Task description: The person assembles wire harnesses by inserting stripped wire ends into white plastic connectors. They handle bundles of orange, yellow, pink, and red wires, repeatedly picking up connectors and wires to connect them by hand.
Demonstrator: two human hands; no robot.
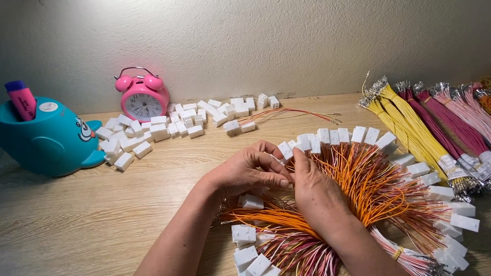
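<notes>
- Head view: left hand [248,171] and right hand [314,188] meet, fingers [274,177] pinched on a white plug [286,150] atop the fanned harnesses [379,191].
- Loose plugs [159,129] lie by a pink clock [143,97] on the counter [55,237].

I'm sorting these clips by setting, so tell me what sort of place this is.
Probably a home desk used for piecework wire assembly, not a factory line. A fan of wires with white connectors covers the wooden table, beside a pink alarm clock and a teal whale-shaped pen holder.
</notes>
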